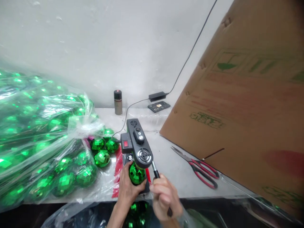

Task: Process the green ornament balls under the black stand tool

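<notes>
A shiny green faceted ball ornament (pixel 137 176) is held from the side and below by my left hand (pixel 125 185), fingers wrapped around it. The ball sits directly under the rounded front end of a black press-like machine (pixel 139 141) with a red switch. My right hand (pixel 166 197) is closed around the black handle of a metal lever (pixel 155 170) on the machine's right side. How the ball meets the machine's underside is hidden. More green balls (pixel 137 215) lie below the table edge, between my forearms.
A clear plastic bag (pixel 78 126) of green balls fills the left side, with loose green balls (pixel 102 158) near its mouth. Red-handled scissors (pixel 197 167) lie beside a large cardboard box (pixel 237 110). A small bottle (pixel 118 103), power adapter (pixel 157 96) and phone (pixel 159 106) stand behind.
</notes>
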Demonstrator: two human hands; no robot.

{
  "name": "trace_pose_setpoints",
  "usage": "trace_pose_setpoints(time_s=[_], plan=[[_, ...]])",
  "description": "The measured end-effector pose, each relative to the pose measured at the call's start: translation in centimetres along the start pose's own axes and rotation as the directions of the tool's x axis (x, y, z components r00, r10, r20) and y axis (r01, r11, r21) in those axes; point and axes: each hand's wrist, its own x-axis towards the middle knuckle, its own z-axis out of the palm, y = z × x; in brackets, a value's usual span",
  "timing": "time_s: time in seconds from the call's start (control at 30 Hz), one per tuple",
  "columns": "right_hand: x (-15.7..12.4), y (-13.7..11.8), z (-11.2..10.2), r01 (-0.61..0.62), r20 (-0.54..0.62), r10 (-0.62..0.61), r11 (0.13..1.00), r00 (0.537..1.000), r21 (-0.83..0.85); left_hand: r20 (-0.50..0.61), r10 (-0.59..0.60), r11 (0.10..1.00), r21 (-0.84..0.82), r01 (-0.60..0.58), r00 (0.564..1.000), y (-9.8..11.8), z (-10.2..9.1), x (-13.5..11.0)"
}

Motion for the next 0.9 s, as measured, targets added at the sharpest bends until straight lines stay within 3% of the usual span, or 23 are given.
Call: trace_pose_setpoints(time_s=[0.17,0.3,0.43,0.5,0.57,0.67,0.8,0.9], plan=[[-1.2,0.4,0.5,0.0,-0.067,-0.001,1.0,0.998,-0.011,-0.091,0.044,0.999,0.025,-0.042,0.995,-0.3,0.6,-0.3],[-1.0,0.2,0.2,0.002,-0.023,-0.002,1.0,1.0,0.001,-0.043,0.024,0.999,0.031,-0.023,0.999,-0.8,0.2,-0.4],[2.2,-1.6,-0.5,-0.152,0.018,0.151,0.987,0.988,0.054,0.023,-0.026,1.0,0.005,0.026,0.999,-0.7,-0.2,0.2],[4.5,-2.7,-0.6,-0.285,0.079,0.283,0.958,0.956,0.017,0.025,-0.041,0.999,-0.013,0.041,0.999,-0.5,-0.3,0.3],[6.3,-3.5,-0.6,-0.327,0.088,0.328,0.945,0.941,-0.024,-0.001,-0.028,0.999,-0.019,0.028,1.0,-0.7,-0.3,-0.4],[7.1,-3.7,-0.7,-0.323,0.094,0.325,0.946,0.941,-0.037,-0.053,0.093,0.995,0.035,-0.091,0.994,-2.1,-0.8,-3.8],[5.4,-2.7,-0.9,-0.254,0.104,0.251,0.967,0.962,0.015,-0.051,0.33,0.938,0.128,-0.322,0.943,-3.8,-2.8,-8.8],[4.1,-2.0,-0.9,-0.213,0.077,0.208,0.975,0.975,0.058,-0.086,0.318,0.932,0.209,-0.295,0.944,-3.0,-5.8,-7.3]])
